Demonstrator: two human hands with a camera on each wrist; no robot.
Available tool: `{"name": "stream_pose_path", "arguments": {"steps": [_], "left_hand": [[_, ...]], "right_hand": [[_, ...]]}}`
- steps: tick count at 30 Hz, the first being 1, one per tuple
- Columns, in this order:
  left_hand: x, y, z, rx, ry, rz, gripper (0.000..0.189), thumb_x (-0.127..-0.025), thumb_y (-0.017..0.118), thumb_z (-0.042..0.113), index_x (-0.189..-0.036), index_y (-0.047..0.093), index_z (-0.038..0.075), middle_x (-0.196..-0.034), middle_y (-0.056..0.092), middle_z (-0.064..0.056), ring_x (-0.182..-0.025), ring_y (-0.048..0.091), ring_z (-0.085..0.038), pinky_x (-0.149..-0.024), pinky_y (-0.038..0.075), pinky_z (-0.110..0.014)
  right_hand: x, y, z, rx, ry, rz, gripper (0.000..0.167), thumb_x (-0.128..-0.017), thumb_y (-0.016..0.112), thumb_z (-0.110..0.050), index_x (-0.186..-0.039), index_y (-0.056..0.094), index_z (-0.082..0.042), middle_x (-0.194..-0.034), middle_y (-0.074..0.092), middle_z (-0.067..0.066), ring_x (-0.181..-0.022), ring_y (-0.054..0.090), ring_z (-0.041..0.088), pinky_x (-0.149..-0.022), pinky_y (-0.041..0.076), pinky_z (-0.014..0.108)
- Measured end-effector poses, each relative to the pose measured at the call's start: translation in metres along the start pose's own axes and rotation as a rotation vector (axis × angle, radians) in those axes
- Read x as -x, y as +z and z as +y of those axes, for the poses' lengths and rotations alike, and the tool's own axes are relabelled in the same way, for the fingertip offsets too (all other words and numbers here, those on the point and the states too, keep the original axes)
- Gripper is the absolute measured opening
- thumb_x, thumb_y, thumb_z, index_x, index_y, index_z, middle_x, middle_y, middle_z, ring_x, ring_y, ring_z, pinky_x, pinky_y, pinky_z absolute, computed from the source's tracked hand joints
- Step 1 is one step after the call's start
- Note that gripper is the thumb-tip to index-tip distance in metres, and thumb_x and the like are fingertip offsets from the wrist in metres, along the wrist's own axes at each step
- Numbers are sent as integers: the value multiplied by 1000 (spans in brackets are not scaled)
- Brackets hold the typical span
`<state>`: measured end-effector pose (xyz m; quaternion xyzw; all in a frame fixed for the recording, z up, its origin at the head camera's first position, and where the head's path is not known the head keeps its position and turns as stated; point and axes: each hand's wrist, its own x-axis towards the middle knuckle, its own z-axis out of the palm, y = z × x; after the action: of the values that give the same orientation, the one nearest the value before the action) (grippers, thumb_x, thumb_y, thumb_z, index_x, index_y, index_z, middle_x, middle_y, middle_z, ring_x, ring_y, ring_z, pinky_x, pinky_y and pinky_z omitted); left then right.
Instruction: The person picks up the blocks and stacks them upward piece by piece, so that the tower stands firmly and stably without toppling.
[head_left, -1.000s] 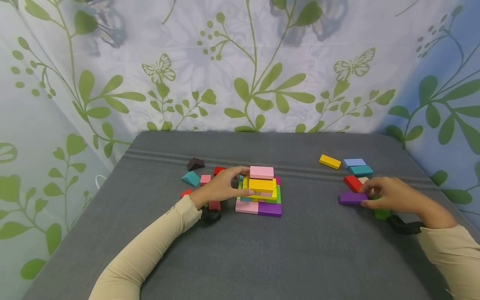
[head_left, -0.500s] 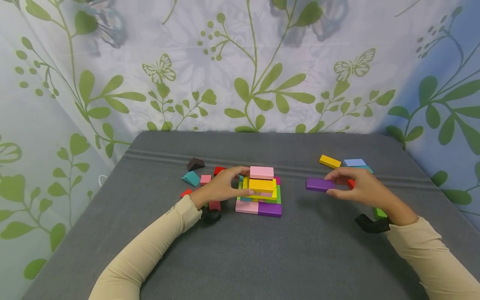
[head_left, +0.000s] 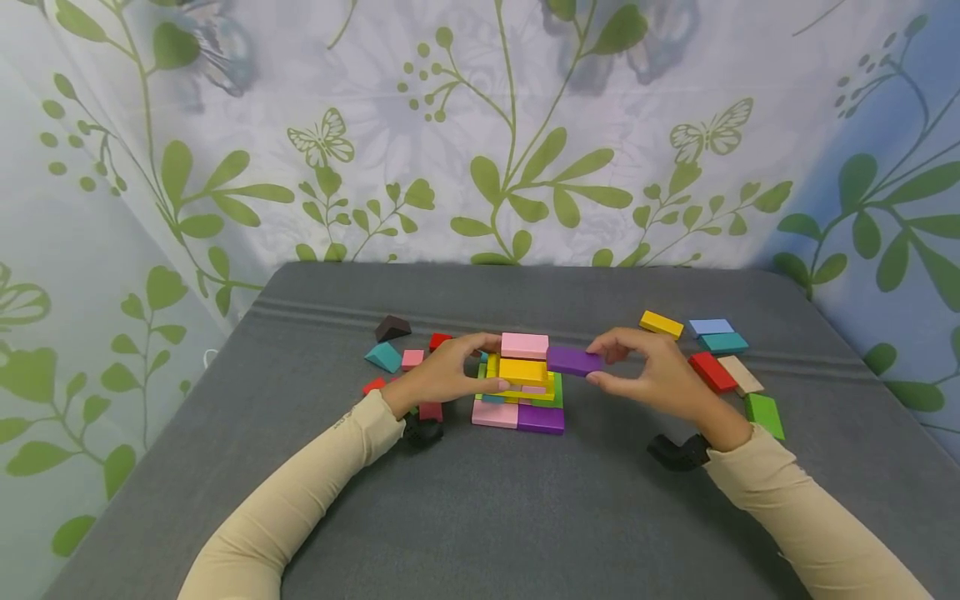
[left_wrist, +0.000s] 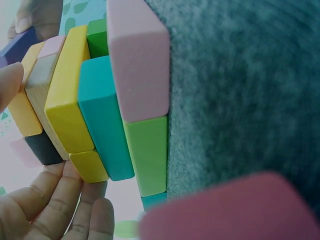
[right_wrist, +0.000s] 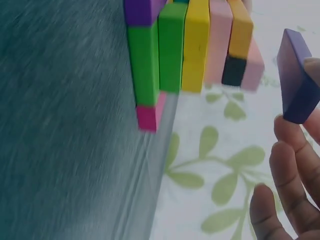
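A layered tower of coloured toy blocks (head_left: 536,388) stands mid-table, built of pink, purple, green, teal and yellow pieces. A pink block (head_left: 524,345) lies highest, at the back of its top. My left hand (head_left: 453,368) holds the upper layers from the left, thumb at the front and fingers behind. In the left wrist view its fingertips touch near a dark block (left_wrist: 44,148). My right hand (head_left: 660,375) pinches a purple block (head_left: 573,361) by its right end, just right of the tower's upper part. The right wrist view shows a gap between that purple block (right_wrist: 296,75) and the tower.
Left of the tower lie a dark brown block (head_left: 392,327), a teal triangular block (head_left: 384,357) and several red and pink blocks, partly behind the left arm. On the right are yellow (head_left: 662,325), red (head_left: 712,372), beige (head_left: 741,375) and green blocks (head_left: 765,415). A patterned curtain hangs behind.
My right hand has lifted the purple block from the pieces on the right and carried it left to beside the tower. The left hand has stayed on the tower.
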<state>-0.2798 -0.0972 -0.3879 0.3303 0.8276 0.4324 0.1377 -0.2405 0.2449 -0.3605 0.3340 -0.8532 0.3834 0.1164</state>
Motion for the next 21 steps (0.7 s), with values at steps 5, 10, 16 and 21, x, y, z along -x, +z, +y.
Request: {"name": "stream_pose_path", "arguments": {"steps": [5,10,16,21], "left_hand": [[1,0,1,2,-6,-1,67,-100,77,27,-155,53,-1,-148,62,-13,-136,56,-30,-119,43,-48],[0,1,0,7,10,-1,65,-100,78,26,-154,55,0,-146,64,-11,-135,57,-28,-118,44,-48],[-1,0,-1,0,28,2,62,-100,77,24,-153,56,1,-144,65,-10,-134,58,-28,-117,45,-49],[-1,0,-1,-2,36,4,60,-100,78,24,-151,57,0,-142,66,-10,-132,59,-28,-116,45,-49]], "right_hand": [[-8,16,-8,33,-28,-31,31,-81,92,-2,-108,79,-8,-103,77,0,-87,67,19,-81,60,37],[-14,31,-13,41,-101,-37,33,-78,93,-1,-107,79,-8,-102,77,1,-86,68,23,-78,61,39],[-21,41,-17,104,-168,-1,31,-78,96,-6,-105,80,-7,-102,74,2,-87,64,24,-73,59,42],[-26,45,-21,138,-164,15,30,-78,97,-9,-103,79,-6,-102,72,3,-88,66,26,-74,60,40]]}}
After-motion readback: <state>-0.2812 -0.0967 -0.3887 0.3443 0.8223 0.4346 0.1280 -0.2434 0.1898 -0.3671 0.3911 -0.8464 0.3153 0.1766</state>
